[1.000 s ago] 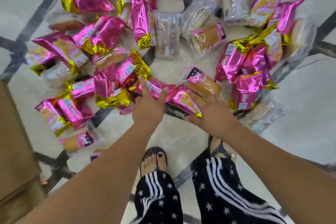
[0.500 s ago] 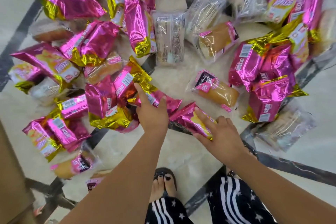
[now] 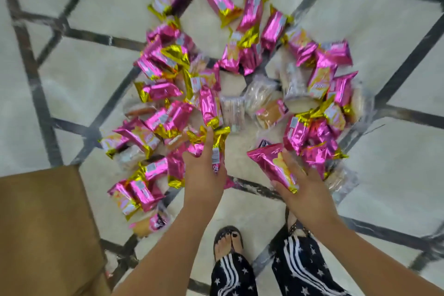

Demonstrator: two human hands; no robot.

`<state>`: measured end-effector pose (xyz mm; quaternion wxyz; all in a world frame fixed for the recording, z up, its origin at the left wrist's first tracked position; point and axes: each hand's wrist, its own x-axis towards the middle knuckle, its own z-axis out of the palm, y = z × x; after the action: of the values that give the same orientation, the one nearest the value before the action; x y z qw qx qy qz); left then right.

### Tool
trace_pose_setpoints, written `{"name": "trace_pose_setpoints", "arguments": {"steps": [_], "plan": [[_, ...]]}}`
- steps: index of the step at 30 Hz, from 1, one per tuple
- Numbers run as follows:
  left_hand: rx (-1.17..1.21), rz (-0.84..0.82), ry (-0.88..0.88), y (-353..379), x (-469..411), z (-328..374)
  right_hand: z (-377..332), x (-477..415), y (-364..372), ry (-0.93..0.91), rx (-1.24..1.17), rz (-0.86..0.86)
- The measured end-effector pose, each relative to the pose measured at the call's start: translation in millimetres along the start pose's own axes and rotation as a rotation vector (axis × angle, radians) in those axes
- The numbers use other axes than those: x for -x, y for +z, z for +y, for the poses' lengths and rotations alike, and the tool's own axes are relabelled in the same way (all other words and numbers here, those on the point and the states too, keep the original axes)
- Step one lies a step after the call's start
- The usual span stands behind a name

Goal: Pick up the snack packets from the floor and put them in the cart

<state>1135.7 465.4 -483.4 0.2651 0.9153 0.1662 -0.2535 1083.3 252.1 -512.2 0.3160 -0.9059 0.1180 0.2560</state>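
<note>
Both hands have lifted off the floor (image 3: 360, 19) since a moment ago, the left hand (image 3: 204, 172) gripping pink-and-gold packets (image 3: 218, 142) and the right hand (image 3: 306, 187) clasping one pink packet (image 3: 271, 163), so I judge the carry to the cart comes next while most snack packets (image 3: 165, 90) lie down there.

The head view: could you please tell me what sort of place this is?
Probably indoors, a room or hall: pale polished floor with dark inlaid lines, snack packets heaped on it.
</note>
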Motion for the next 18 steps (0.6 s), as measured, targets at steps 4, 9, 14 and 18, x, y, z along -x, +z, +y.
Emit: {"name": "trace_pose_setpoints", "arguments": {"steps": [4,9,14,18], "plan": [[0.032,0.052,0.066,-74.8,24.4,57.3,-63.0,14.8,-79.9,-0.049,-0.05,0.137],[0.005,0.133,0.184,-164.4,75.7,127.9,-136.9,45.9,-188.3,-0.084,-0.086,0.266],[-0.073,0.185,0.305,-238.5,133.1,168.4,-183.7,104.9,-281.9,-0.155,-0.087,0.302],[-0.046,0.153,0.301,-277.3,187.1,178.2,-197.5,163.8,-329.4,-0.13,-0.101,0.287]]}}
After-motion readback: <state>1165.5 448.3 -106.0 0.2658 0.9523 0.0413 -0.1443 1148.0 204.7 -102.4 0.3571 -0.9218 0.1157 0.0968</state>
